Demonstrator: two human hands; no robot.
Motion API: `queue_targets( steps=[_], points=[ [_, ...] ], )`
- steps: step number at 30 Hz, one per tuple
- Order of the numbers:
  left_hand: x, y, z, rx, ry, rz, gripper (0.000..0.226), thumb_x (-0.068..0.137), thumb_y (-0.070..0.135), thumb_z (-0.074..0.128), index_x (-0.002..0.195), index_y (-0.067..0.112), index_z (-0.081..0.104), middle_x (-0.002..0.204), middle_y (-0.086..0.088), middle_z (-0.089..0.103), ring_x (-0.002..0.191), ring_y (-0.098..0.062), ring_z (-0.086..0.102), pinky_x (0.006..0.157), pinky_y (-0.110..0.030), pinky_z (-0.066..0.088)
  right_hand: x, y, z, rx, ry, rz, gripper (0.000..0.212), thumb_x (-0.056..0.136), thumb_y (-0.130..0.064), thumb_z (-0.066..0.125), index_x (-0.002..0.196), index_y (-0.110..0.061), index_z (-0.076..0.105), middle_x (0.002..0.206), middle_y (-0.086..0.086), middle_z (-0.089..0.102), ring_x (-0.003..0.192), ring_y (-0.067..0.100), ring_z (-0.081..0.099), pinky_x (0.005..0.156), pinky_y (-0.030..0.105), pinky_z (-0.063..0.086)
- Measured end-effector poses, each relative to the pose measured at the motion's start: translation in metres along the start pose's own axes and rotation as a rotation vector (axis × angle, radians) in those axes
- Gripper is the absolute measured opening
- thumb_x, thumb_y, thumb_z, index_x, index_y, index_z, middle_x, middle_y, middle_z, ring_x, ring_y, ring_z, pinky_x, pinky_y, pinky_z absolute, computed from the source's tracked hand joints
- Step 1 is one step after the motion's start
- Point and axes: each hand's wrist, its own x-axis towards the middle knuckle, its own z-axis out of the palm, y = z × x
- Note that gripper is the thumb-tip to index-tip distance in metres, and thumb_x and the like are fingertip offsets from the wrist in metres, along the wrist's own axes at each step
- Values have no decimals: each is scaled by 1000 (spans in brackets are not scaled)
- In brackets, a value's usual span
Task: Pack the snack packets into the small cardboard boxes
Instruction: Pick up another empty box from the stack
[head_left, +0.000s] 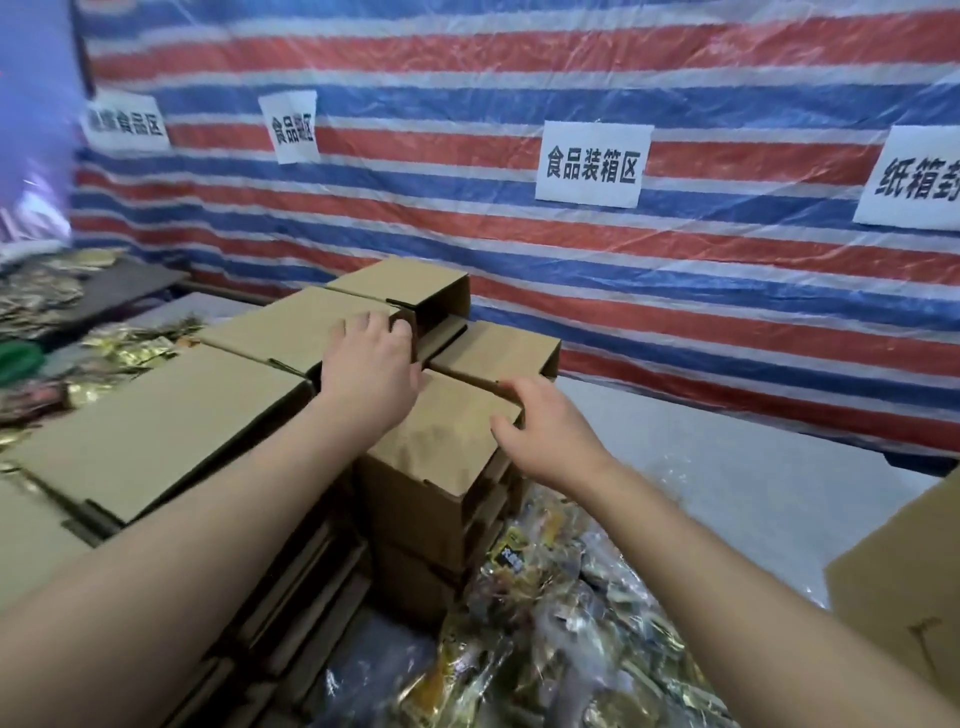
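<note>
A: What is the grip doing on each side?

B: The left hand (371, 364) is lying flat, fingers spread and fairly straight, pressing on the closed lid of a small cardboard box (291, 327) high on the stack. The right hand (540, 431) is reaching to the top box of the nearer stack (452, 421); its fingers are loosely open at the box's right edge, thumb by the near corner. I cannot tell whether it is really gripping.

A: What are the boxes like?

B: They are plain brown corrugated card, matte, rectangular, with tuck-in lids showing dark slits at the corners. They are sitting in tight stacks (156, 431), several layers deep, filling the left and middle. One box at the back (405, 291) is standing higher, its dark open side facing right.

A: And the snack packets?

B: They are lying in a loose heap (561, 639) on the desk (727, 467) below the right forearm, just beside the nearer stack. They are crinkled, glossy film in gold, yellow and black. More gold packets (130, 348) are lying at the left behind the boxes.

A: Anything around that?

B: A larger cardboard carton (893, 582) is showing at the right edge. Behind, a red, white and blue striped tarpaulin (571, 270) is hanging under clear plastic, with white paper signs (592, 166) bearing black characters.
</note>
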Motion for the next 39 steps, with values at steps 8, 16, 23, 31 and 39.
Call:
queue_targets(
  steps=[8,16,23,31,39],
  points=[
    [-33,-72,-8,198,-282,-226,81,89,49,60,150,6,28,150,-17,36,135,-34,39,105,-45,38,33,-79,34,54,-101,-234,61,95,-35,58,150,-23,37,153,0,40,141,18,38,115,36,34],
    [-59,-77,-8,262,-388,-282,71,97,19,49,152,-5,13,153,-27,29,138,-40,34,112,-45,36,28,-111,41,48,-149,-257,61,95,-32,58,151,-22,36,154,1,38,135,19,44,112,44,40],
    [-59,-63,-53,180,-406,-281,74,93,16,57,152,-4,17,145,-27,41,131,-40,45,105,-45,42,26,-125,26,61,-139,-252,63,94,-30,60,151,-18,36,153,5,39,139,22,39,113,39,37],
    [-62,-36,-121,37,-376,-113,29,94,11,59,123,8,60,97,-8,60,94,-24,61,89,-35,53,14,-131,-17,192,-114,-249,67,91,-22,64,151,-18,36,154,6,39,139,21,39,111,33,35],
    [-65,9,-164,-128,-351,183,25,90,10,55,110,24,61,86,2,58,76,-15,56,62,-28,47,-34,-104,-112,-38,-144,-253,11,84,-21,61,94,-24,63,94,-2,64,88,16,62,71,34,52]
  ],
)
